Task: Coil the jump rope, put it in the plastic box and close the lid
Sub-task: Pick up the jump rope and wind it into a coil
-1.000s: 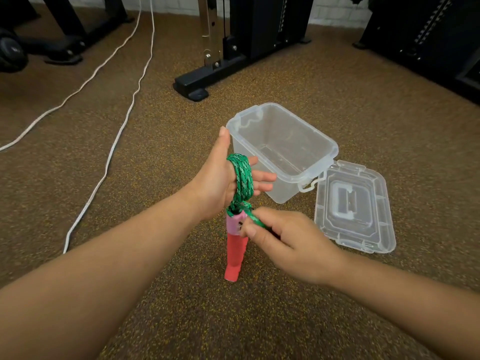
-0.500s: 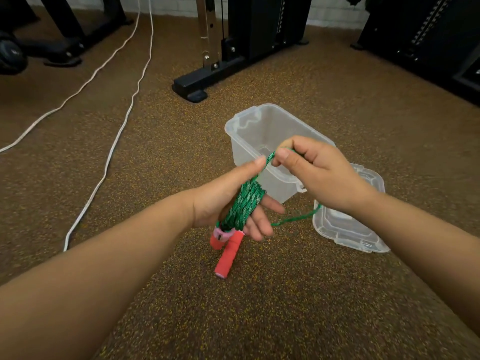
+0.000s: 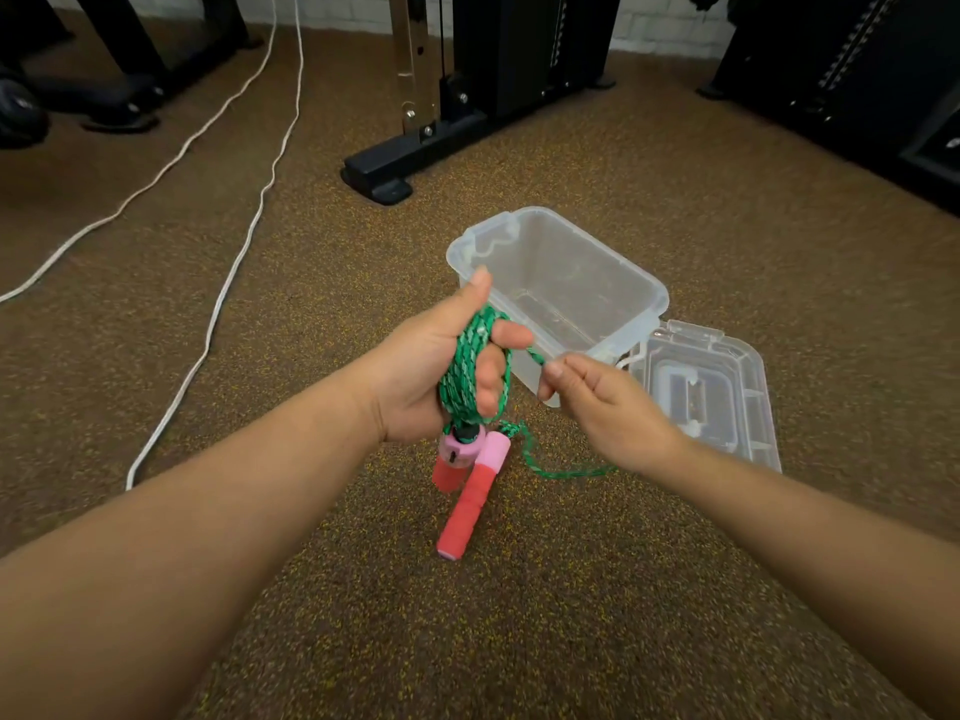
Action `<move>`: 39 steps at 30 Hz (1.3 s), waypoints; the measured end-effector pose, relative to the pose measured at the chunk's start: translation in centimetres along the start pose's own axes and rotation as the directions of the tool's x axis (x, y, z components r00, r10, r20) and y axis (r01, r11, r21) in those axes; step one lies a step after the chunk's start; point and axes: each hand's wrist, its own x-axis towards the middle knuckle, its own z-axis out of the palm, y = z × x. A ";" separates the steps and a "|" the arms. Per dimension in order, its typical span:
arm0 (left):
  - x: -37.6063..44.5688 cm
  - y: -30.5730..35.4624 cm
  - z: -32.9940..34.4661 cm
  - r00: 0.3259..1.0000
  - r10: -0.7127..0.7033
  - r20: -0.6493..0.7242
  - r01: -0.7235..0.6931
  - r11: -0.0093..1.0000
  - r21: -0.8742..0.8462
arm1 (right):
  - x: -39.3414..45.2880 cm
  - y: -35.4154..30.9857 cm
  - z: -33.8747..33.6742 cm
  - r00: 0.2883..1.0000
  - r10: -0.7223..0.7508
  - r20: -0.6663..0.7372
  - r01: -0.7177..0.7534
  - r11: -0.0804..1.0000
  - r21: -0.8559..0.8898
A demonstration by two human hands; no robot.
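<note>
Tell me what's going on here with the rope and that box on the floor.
A person is winding a green jump rope around their left hand, while the right hand pinches the loose strand to feed the next loop. The two pink and red handles dangle below the coil. The clear plastic box sits open and empty on the floor, its lid lying beside it.
</note>
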 end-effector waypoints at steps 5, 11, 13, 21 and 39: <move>0.6 0.2 -0.2 0.992 0.041 -0.122 -0.060 0.986 -0.157 | -2.0 0.1 2.2 0.997 -0.045 0.060 0.055 0.982 -0.183; 0.8 0.5 -0.4 0.974 0.070 -0.215 -0.121 0.965 -0.231 | -2.4 -0.3 3.0 1.000 -0.018 -0.025 0.017 0.999 -0.041; 0.8 0.8 -0.6 0.966 0.081 -0.245 -0.149 0.950 -0.274 | -2.5 -0.8 3.0 0.998 0.018 -0.063 -0.012 0.995 0.094; 1.0 1.1 -1.3 0.948 0.085 -0.306 -0.201 0.908 -0.368 | -3.0 -2.5 3.7 0.982 0.127 -0.138 -0.037 0.853 0.521; 1.6 -0.6 -0.5 0.972 0.039 -0.230 -0.008 0.991 0.137 | -3.6 -7.0 1.9 0.921 -0.340 0.190 0.367 0.920 -0.135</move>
